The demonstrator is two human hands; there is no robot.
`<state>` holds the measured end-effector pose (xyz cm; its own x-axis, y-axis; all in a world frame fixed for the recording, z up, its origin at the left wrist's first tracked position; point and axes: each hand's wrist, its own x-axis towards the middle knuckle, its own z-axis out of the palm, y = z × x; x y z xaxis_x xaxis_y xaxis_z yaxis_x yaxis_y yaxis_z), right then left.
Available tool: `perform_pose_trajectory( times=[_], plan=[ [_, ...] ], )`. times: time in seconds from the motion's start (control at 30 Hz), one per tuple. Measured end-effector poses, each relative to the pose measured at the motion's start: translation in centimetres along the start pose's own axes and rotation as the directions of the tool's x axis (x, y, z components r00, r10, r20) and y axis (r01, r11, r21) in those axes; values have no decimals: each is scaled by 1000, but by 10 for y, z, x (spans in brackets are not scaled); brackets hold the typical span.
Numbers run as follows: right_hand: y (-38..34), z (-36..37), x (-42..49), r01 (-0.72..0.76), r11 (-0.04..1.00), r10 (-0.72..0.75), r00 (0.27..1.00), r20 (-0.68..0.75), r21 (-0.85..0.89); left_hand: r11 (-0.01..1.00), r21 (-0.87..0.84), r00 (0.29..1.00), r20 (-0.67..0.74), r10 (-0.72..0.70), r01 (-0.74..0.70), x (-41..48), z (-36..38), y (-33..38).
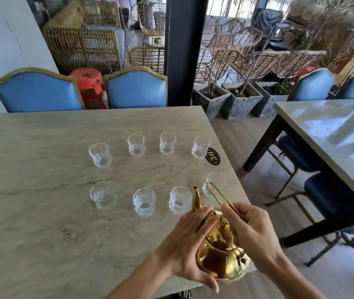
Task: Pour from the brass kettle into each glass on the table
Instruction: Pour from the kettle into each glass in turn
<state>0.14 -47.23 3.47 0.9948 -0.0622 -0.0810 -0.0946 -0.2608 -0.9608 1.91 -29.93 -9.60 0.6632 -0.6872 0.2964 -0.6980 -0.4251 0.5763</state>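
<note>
Brass kettle (221, 257) sits low at the near right edge of the desk (42, 212), tipped so its spout (196, 197) points up and away toward the near row of glasses. The left hand (188, 244) comes in from the lower left with the forearm angled up, palm against the kettle's left flank; its fingers (204, 216) lie close together, curled over the shoulder near the spout's base, while the thumb wraps under the belly. The right hand (249, 229) reaches in from the lower right, its fingers bent and pinched together on the thin wire handle (221, 196), which leans forward past the lid (223, 225).

Eight clear glasses stand upright on the desk in two rows of four: the near row (143, 201) just ahead of the spout, the far row (167, 143) well beyond. The rightmost near glass (215, 184) shows through the handle's loop. A dark oval number tag (212, 156) lies beside the far right glass (201, 147).
</note>
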Motion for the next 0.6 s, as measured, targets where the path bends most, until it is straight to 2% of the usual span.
perform_pose_trajectory(
  times=[0.27, 0.4, 0.6],
  plan=[
    [28, 4, 21, -96, 992, 103, 991, 86, -78, 987, 31, 974, 158, -164, 161, -3, 24, -12],
    [41, 10, 33, -143, 987, 151, 982, 116, -73, 974, 41, 956, 186, -228, 225, -3, 22, -16],
    [44, 16, 43, -119, 985, 138, 979, 153, -123, 960, 32, 941, 192, -279, 279, -6, 23, -19]
  ],
)
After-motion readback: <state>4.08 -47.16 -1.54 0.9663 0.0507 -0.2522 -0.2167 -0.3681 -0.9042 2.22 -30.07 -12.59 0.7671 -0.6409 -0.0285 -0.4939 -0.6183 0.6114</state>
